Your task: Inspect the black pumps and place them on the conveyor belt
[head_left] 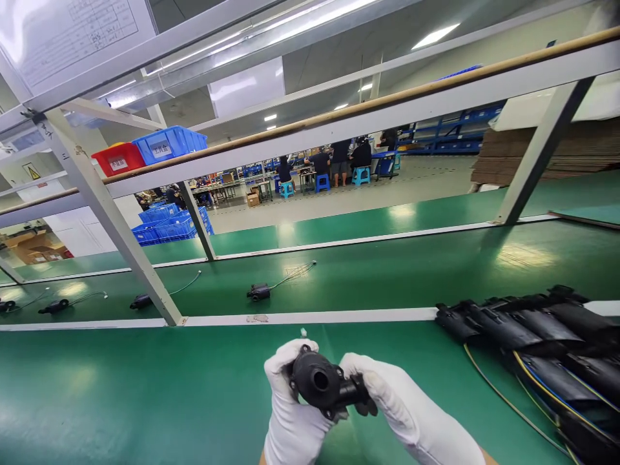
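A black plastic pump [317, 381], with a round housing, a central hole and a side spout, is held above the green bench. My left hand [290, 400], in a white glove, wraps round the housing from the left. In a matching glove, my right hand [382, 394] has its fingers closed on the spout end at the right. A small white plug [303, 332] shows just beyond my left fingertips; what it joins to is hidden. The pump's underside is covered by my hands.
Several black cylindrical units with wires [523, 329] are piled at the right. Beyond a white rail [310, 317], a small wired pump [259, 292] lies on the green belt [387, 278], with others further left. A slanted post [111, 213] rises at left. People sit working far behind.
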A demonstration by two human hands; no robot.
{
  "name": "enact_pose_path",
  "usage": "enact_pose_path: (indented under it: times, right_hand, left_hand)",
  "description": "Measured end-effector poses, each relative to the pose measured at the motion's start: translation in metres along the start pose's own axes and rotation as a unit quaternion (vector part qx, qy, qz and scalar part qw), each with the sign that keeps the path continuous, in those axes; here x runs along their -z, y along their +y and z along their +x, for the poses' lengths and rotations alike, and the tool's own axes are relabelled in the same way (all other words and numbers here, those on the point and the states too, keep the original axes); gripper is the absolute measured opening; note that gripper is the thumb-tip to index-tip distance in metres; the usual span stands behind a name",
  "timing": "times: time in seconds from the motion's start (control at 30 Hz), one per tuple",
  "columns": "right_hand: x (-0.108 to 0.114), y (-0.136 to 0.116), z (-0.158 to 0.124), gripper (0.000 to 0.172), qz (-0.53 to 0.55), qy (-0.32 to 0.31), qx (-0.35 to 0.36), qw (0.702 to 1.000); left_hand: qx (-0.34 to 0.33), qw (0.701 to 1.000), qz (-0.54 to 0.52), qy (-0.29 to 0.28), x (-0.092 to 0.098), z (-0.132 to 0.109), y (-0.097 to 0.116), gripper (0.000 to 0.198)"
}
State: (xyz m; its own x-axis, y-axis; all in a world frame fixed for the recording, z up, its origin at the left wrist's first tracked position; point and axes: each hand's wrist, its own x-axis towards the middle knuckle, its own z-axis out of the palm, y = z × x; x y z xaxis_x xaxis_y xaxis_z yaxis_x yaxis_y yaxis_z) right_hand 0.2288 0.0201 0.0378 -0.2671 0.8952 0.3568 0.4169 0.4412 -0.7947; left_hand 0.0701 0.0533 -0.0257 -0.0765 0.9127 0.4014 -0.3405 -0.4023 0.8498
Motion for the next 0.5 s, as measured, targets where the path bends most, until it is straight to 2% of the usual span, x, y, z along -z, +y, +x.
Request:
enact_pose_path:
  times: [0.1,0.17,0.37,0.5]
  right_hand:
    - [0.000,0.004,0.002,0.072,0.001,0.000,0.013,1.000]
    - [0.000,0.008,0.001,0.071,0.004,-0.005,0.018,1.000]
    - [-0.002,0.013,0.000,0.071,0.042,-0.016,0.006,0.999]
    - [-0.002,0.019,0.001,0.073,0.057,-0.020,0.004,0.998]
  left_hand:
    - [-0.108,0.993,0.039,-0.017,-0.003,0.002,-0.009,0.073]
    - [-0.142,0.987,0.069,-0.021,-0.004,0.001,-0.012,0.075]
    - [-0.156,0.981,0.109,-0.032,0.004,-0.005,-0.008,0.072]
    - [-0.108,0.991,0.074,-0.028,0.004,-0.004,-0.013,0.076]
